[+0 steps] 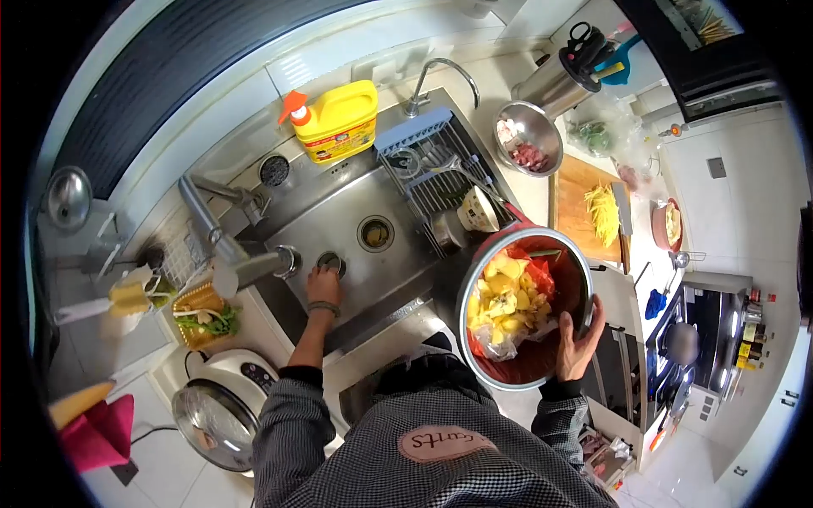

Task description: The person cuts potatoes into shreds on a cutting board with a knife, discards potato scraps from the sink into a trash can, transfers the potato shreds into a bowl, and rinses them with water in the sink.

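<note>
My left hand (324, 290) reaches down into the steel sink (347, 229), its fingers closed round a small dark round strainer (332, 264). To the right, my right hand (578, 340) grips the rim of a red bin (576, 279) with a grey edge. Yellow peelings, a red bag and clear plastic lie inside the bin. The bin is held beside the sink, in front of my body. In the sink floor the round drain (375, 234) shows, left of the drying rack (432, 169).
A yellow jug (341, 123) stands behind the sink, near the tap (415, 97). A steel bowl (528, 140) of meat and a cutting board (576, 203) with yellow shreds (603, 214) are at the right. A rice cooker (218, 415) stands lower left.
</note>
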Demonstrator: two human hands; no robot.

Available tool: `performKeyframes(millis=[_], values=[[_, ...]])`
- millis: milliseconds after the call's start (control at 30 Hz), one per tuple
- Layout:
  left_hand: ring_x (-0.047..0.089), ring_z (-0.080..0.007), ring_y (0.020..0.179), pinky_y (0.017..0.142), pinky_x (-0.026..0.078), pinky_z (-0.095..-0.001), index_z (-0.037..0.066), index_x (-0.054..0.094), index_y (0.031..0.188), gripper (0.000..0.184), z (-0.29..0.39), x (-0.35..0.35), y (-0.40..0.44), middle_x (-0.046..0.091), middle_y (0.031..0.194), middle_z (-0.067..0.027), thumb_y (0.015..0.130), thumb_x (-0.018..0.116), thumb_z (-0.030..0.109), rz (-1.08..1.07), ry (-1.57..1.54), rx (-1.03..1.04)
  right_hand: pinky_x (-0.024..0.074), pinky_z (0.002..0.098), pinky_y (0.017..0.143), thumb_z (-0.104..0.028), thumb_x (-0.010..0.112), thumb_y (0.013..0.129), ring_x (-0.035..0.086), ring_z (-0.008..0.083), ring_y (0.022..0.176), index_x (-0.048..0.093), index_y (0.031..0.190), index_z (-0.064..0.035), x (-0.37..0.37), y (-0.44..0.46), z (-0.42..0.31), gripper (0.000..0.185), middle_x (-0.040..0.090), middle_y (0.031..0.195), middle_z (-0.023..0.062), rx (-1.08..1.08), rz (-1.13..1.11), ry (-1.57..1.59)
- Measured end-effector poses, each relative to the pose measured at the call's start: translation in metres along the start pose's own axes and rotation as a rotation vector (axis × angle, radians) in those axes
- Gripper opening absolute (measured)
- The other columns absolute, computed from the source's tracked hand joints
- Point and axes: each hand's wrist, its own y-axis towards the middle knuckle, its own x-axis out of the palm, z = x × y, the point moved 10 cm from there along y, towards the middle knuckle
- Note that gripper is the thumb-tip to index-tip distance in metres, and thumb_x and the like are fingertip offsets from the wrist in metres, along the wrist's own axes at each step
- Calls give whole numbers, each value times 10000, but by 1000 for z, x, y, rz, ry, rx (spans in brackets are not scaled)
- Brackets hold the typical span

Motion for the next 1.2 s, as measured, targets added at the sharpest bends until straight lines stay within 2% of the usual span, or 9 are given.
performKeyframes(millis=[133, 233, 400, 533, 600, 667, 833, 1167, 1200], values=[[491, -290, 1098, 913, 423, -420, 49, 622, 977, 216, -21, 71, 11, 565, 1118, -123, 817, 579, 188, -186, 233, 15, 382, 338, 980, -129, 609, 882, 459, 238, 1176, 336, 1360, -38, 6, 2, -5, 558, 434, 1303, 152, 131, -25, 89], [479, -316, 1106, 914, 424, -428, 17, 558, 1094, 321, -7, 65, 21, 504, 1189, -166, 823, 572, 187, -14, 255, -126, 331, 336, 1017, -183, 633, 867, 428, 238, 1202, 366, 1351, -43, 4, 3, 2, 570, 438, 1309, 145, 119, 2, 2], [388, -425, 1213, 994, 379, -488, -88, 362, 1295, 618, 58, 142, 85, 329, 1363, -267, 912, 524, 369, -156, -480, 16, 329, 335, 1017, -187, 633, 864, 440, 227, 1185, 377, 1332, -33, 7, 6, 4, 555, 458, 1285, 136, 148, -12, -16], [431, -407, 1143, 950, 401, -433, -43, 465, 1192, 488, 89, 126, 127, 416, 1277, -250, 934, 464, 370, -275, -337, -91, 309, 325, 1024, -180, 625, 860, 430, 221, 1186, 374, 1322, -7, 8, 5, 6, 554, 453, 1287, 138, 192, -2, -4], [389, -397, 1217, 981, 379, -443, -28, 413, 1291, 598, 102, 110, 125, 363, 1356, -236, 931, 435, 448, -616, -242, -167, 291, 328, 1036, -172, 622, 855, 416, 225, 1203, 368, 1324, 3, 9, 7, 5, 561, 442, 1298, 141, 189, -13, -19], [348, -374, 1271, 1006, 357, -445, -16, 361, 1355, 753, 88, 230, 127, 309, 1424, -195, 908, 355, 591, -393, 279, 285, 280, 335, 1044, -174, 627, 848, 405, 232, 1216, 364, 1329, 3, 6, 5, 8, 577, 434, 1308, 144, 194, -5, -82], [327, -370, 1287, 1020, 351, -441, -36, 311, 1382, 936, 72, 240, 134, 276, 1448, -186, 855, 205, 729, -495, 40, 28, 274, 352, 1054, -184, 635, 842, 398, 245, 1228, 365, 1333, 3, 7, 5, 9, 590, 431, 1315, 150, 199, -6, -95], [451, -377, 1193, 965, 409, -418, -59, 385, 1329, 982, 75, 237, 150, 416, 1351, -218, 831, 179, 762, -517, 62, 201, 292, 365, 1048, -207, 646, 840, 404, 251, 1228, 373, 1331, -4, 6, 5, 8, 597, 439, 1310, 153, 194, -2, -78], [477, -370, 1166, 949, 425, -416, -59, 389, 1326, 979, 82, 225, 142, 457, 1311, -227, 834, 168, 758, -833, 16, 162, 295, 365, 1046, -209, 647, 841, 405, 250, 1227, 374, 1331, -4, 6, 5, 9, 597, 439, 1310, 154, 185, -3, -94]])
